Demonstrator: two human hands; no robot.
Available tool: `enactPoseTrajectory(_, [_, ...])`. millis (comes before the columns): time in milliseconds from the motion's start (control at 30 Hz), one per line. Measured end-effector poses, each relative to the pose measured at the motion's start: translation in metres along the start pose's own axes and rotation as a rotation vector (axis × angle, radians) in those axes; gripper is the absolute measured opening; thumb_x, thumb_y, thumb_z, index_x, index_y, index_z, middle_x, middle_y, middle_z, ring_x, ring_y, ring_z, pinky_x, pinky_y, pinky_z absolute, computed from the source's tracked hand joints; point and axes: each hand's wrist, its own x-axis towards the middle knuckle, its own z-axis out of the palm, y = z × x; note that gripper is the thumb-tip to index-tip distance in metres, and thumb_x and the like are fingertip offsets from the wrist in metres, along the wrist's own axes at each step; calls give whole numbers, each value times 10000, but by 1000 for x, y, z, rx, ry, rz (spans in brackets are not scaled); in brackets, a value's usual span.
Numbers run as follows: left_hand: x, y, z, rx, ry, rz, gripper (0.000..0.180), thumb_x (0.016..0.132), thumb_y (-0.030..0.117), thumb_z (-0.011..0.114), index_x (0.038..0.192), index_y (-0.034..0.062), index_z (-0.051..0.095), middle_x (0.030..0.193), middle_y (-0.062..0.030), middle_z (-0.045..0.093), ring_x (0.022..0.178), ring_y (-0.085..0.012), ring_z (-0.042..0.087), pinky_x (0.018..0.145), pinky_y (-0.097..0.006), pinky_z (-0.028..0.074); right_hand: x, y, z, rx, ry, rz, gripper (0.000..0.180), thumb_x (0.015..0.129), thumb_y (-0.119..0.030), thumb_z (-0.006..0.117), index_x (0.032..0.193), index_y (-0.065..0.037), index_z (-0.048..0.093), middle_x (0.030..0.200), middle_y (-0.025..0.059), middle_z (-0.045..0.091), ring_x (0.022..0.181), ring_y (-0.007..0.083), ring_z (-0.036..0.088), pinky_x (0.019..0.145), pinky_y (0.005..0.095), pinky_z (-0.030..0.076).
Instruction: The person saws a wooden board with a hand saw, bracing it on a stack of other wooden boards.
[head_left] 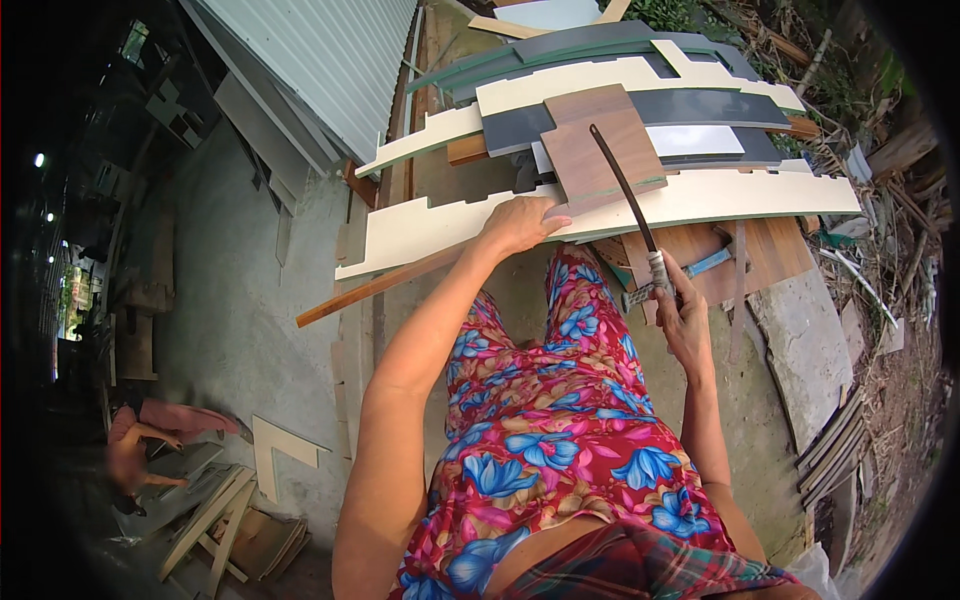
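Observation:
My right hand (pixel 682 318) is closed round the pale wrapped handle of a long, narrow, dark blade (pixel 627 190). The blade slants up and left, its tip above a brown wood-grain board (pixel 600 140). At that board's near edge my left hand (pixel 522 226) is closed on a thin brown wooden strip (pixel 385 285), which sticks out to the left. Whether its fingers also grip the board is hard to make out. Under the board lies a long cream panel (pixel 760 197) with a stepped edge.
Behind are more cream and dark grey panels (pixel 690 108), stacked. A blue-handled tool (pixel 710 261) lies on a brown sheet (pixel 785 262) beside my right hand. Dry branches and scraps line the right side. Another person (pixel 150 445) bends near cut boards (pixel 215 525) at lower left.

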Motion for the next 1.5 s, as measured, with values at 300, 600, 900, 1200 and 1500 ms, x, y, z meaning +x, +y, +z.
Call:
enactPoseTrajectory(300, [-24, -31, -10, 139, 309, -30, 434, 894, 469, 657, 997, 47, 676, 868, -203, 703, 841, -392, 673, 736, -492, 491, 1, -2, 15, -36, -105, 8, 528, 941, 22, 544, 1454, -96, 509, 878, 28, 631, 692, 70, 504, 634, 242, 463])
enactPoseTrajectory(600, [-49, -51, -9, 208, 375, -92, 355, 869, 383, 703, 1060, 84, 695, 946, -158, 695, 892, -374, 647, 762, -457, 462, -4, -7, 29, -19, -156, -83, 529, 934, 20, 558, 1449, -78, 496, 1280, 173, 647, 1096, 165, 612, 946, 290, 461])
enactPoseTrajectory(900, [-53, -34, 4, 240, 507, -140, 292, 808, 288, 773, 1000, 79, 700, 913, -116, 597, 912, -328, 616, 748, -457, 455, -15, -15, 54, -147, -210, -354, 569, 915, 37, 572, 1459, -105, 487, 931, 180, 611, 761, 244, 555, 754, 332, 489])
enactPoseTrajectory(1200, [-52, -33, 7, 177, 545, -74, 281, 794, 237, 788, 974, 49, 684, 901, -160, 581, 914, -355, 611, 741, -474, 487, 3, -14, 71, -296, -214, -364, 513, 947, -35, 555, 1452, -91, 481, 1154, 268, 634, 1023, 424, 649, 867, 451, 508])
enactPoseTrajectory(1500, [-67, -27, 13, 118, 567, -104, 263, 767, 187, 800, 955, 36, 694, 886, -169, 588, 879, -361, 620, 712, -475, 494, 7, -19, 73, -286, -267, -343, 521, 926, -8, 559, 1438, -68, 490, 1164, 278, 633, 1007, 424, 653, 853, 438, 516])
